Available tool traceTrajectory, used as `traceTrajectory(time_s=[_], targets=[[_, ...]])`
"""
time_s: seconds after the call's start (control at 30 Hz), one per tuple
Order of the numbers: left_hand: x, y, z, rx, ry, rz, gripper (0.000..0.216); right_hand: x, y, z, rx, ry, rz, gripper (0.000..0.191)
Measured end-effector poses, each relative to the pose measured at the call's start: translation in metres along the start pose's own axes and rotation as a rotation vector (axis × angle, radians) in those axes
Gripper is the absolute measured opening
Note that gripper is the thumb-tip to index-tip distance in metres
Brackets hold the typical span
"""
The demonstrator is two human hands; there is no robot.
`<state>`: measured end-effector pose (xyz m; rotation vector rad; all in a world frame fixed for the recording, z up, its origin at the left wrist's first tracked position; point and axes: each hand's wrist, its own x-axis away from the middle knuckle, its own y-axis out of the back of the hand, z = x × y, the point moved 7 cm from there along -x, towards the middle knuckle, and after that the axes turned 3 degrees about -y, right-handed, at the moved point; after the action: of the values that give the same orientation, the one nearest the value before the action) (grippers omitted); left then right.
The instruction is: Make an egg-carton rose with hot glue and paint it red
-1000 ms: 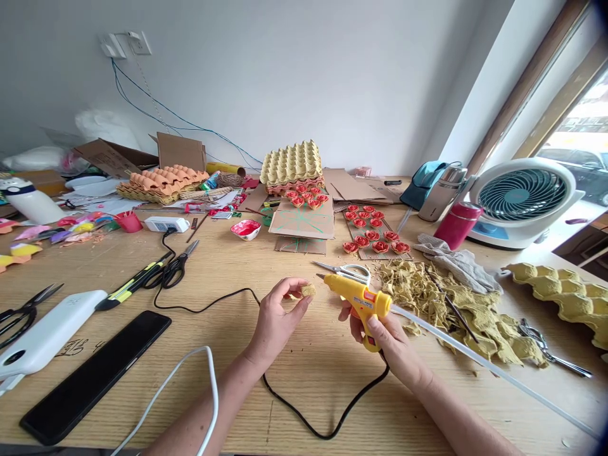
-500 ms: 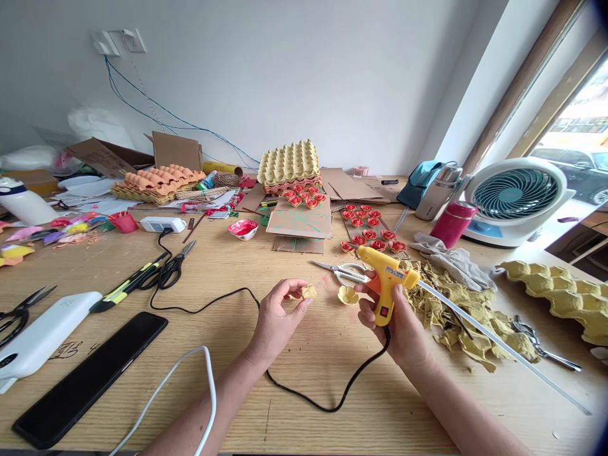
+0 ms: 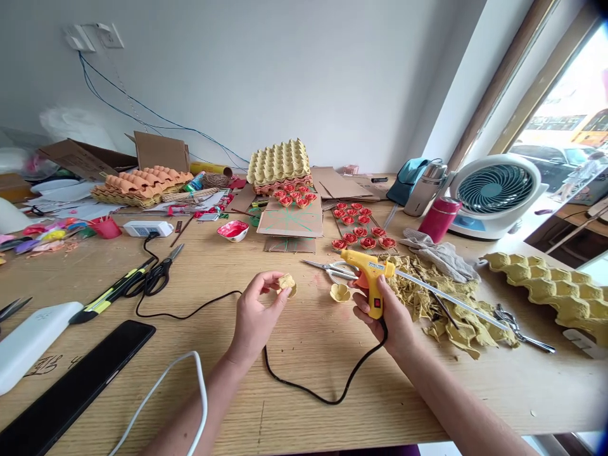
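Hot glue gun and small cardboard piece, held apart over a cluttered bench

Nearest, at the front edge of the bench [image 3: 204, 266] and left of its middle, a white cable [image 3: 203, 389] loops by the left forearm; a lifted arm might drag it. Right of it, a black cord [image 3: 329, 403] sags toward the front edge from the gun's handle, and could snag a wrist and jerk the gun.

Mid-bench, the left hand [image 3: 256, 307] pinches thumb and fingers together on a small yellow egg-carton piece [image 3: 286, 281]. Squeezed hard, it would probably crumple; glue near its edge could burn the fingertips. The right hand [image 3: 392, 316] is wrapped around the handle of a yellow glue gun [image 3: 368, 266], nozzle pointing left, well apart from the piece. An early squeeze might drip glue.

Between the hands, a yellow petalled cup [image 3: 341, 292] stands on the bench; a low sweep could knock it. Just beyond lie white-handled scissors [image 3: 335, 271]. Toward the right edge, the long glue stick [image 3: 446, 297] juts over torn scraps [image 3: 463, 342] and could scatter them if swung. Farther back, short of the far edge, red paper roses [image 3: 368, 242] sit in rows.
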<state>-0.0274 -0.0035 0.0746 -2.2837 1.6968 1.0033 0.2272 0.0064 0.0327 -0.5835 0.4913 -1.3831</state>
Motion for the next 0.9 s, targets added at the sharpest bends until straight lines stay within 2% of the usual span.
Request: traceTrajectory(time_s=[0.1,0.23,0.33,0.43,0.53,0.7,0.9], targets=[[-0.014,0.021,0.011,0.218,0.111,-0.153,0.027,0.0,0.001,0.001,-0.003,-0.009,-0.031,0.034],[-0.029,0.088,0.022,0.464,0.092,-0.663,0.034,-0.001,0.005,0.003,0.059,-0.026,-0.087,0.037],[-0.034,0.117,0.036,0.522,0.192,-0.788,0.025,-0.003,0.013,0.009,0.141,-0.027,-0.143,0.04],[-0.035,0.115,0.042,0.547,0.266,-0.722,0.02,-0.007,0.017,0.019,0.314,0.022,-0.165,0.045],[-0.034,0.091,0.039,0.585,0.268,-0.609,0.032,-0.011,0.021,0.028,0.423,0.096,-0.187,0.049],[-0.027,0.046,0.026,0.567,0.269,-0.383,0.046,-0.025,0.033,0.03,0.541,0.101,-0.241,0.053],[-0.02,0.024,0.015,0.492,0.263,-0.181,0.044,-0.042,0.042,0.024,0.682,0.072,-0.285,0.048]])
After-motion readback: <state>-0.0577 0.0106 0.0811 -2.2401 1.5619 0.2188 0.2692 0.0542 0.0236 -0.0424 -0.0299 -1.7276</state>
